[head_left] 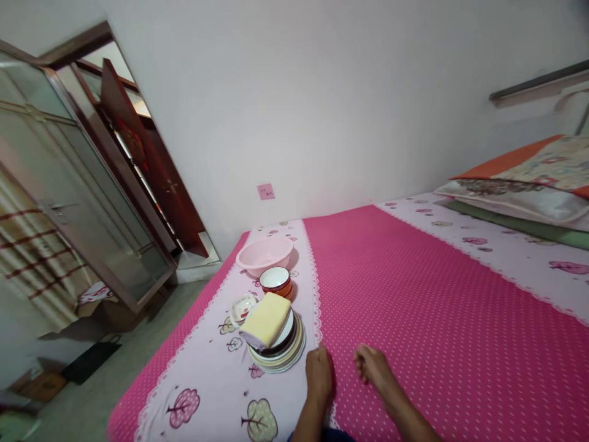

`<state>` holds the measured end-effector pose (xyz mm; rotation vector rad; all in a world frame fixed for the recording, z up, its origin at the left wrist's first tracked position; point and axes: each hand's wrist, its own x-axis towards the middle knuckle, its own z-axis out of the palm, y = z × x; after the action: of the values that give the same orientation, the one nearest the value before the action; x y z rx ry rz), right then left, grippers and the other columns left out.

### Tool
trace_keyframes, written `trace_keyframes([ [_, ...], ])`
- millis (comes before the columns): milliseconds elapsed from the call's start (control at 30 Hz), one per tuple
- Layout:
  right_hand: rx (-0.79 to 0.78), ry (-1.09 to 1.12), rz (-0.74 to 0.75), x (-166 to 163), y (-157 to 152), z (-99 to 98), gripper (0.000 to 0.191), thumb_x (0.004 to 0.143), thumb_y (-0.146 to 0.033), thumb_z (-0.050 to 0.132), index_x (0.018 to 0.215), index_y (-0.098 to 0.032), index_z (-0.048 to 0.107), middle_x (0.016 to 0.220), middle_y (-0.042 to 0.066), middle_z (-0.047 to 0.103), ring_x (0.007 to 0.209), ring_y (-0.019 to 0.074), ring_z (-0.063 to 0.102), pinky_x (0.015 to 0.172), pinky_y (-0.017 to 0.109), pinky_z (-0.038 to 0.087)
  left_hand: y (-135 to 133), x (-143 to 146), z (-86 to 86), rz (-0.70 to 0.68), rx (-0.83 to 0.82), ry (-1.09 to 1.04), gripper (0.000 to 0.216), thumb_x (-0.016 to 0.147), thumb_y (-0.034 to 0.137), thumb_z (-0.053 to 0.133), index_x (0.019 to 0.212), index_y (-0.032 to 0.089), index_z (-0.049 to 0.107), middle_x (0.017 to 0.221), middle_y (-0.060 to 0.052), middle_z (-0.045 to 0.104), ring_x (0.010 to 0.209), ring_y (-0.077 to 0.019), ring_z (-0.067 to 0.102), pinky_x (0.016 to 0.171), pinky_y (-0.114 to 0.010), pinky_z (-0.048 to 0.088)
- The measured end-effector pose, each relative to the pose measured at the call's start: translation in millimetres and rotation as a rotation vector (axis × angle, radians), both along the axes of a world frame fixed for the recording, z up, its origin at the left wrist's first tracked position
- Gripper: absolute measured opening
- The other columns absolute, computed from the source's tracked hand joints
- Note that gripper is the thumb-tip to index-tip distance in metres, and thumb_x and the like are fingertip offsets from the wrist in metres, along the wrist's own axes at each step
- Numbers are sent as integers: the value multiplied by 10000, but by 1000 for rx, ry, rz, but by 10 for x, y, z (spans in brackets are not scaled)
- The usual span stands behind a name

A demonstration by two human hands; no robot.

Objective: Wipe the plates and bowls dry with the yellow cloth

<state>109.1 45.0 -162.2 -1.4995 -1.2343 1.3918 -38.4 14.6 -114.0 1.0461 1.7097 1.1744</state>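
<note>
My left hand (319,372) rests on the bed as a closed fist, just right of a stack of plates (299,348). Curled inward, the fingers of my right hand (373,364) are closed with nothing visible in them, over the pink dotted part of the bedspread. A folded yellow cloth (267,319) lies on top of the stacked plates. Behind them stand stacked orange bowls (276,281) with white insides. At the stack's left sits a small white patterned dish (243,308). Farthest back is a wide pink basin (265,255).
The pink and white bedspread (396,288) covers the bed, with pillows (529,184) at the far right. A white wall with a small pink note (265,191) stands behind. On the left are a glass-panelled door (101,166) and the bed's edge above the floor.
</note>
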Motion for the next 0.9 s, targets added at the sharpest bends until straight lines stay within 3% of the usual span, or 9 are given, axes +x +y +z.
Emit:
trace_keyframes([
  [100,84,8,108,-285,-229,-97,292,1001,-447,604,937,-165,647,808,-20,650,645,115,607,616,275,531,-202,-64,-25,-47,78,34,606,853,774,385,528,264,425,512,11,437,523,-159,411,565,-327,345],
  [200,219,2,157,-369,-335,-115,397,970,-512,513,693,-229,482,603,-72,509,553,116,503,556,256,425,-488,-195,-40,-43,149,91,600,779,810,476,529,271,395,518,20,412,544,-164,400,563,-324,332],
  [333,338,-74,174,-332,-355,-73,404,902,-580,437,656,-261,404,565,-75,461,551,135,461,547,277,339,-842,-452,-16,72,224,182,617,830,811,458,543,269,384,517,41,359,545,-165,383,568,-317,335],
  [467,415,-164,187,-338,-400,-49,384,906,-565,437,677,-257,429,596,-62,494,575,146,465,574,288,303,-1010,-772,165,235,316,289,578,860,756,525,587,259,415,551,45,398,561,-165,415,594,-303,370],
  [667,483,-264,189,-374,-482,-51,377,973,-528,359,711,-263,414,608,-51,524,582,152,498,584,276,326,-901,-1165,685,423,453,431,394,898,622,569,900,234,638,915,-42,675,798,-217,620,738,-337,494],
  [767,515,-311,173,-386,-509,-42,370,982,-513,328,718,-267,410,612,-39,535,576,159,506,585,279,332,-736,-1302,909,432,503,502,410,905,591,533,1041,228,667,1122,-92,689,1030,-263,652,850,-381,525],
  [900,559,-358,155,-410,-535,-39,356,977,-487,332,712,-268,425,633,-18,559,588,169,520,587,281,343,-471,-1483,1078,387,485,624,444,886,534,502,1118,196,673,1231,-141,683,1203,-294,618,1040,-436,477],
])
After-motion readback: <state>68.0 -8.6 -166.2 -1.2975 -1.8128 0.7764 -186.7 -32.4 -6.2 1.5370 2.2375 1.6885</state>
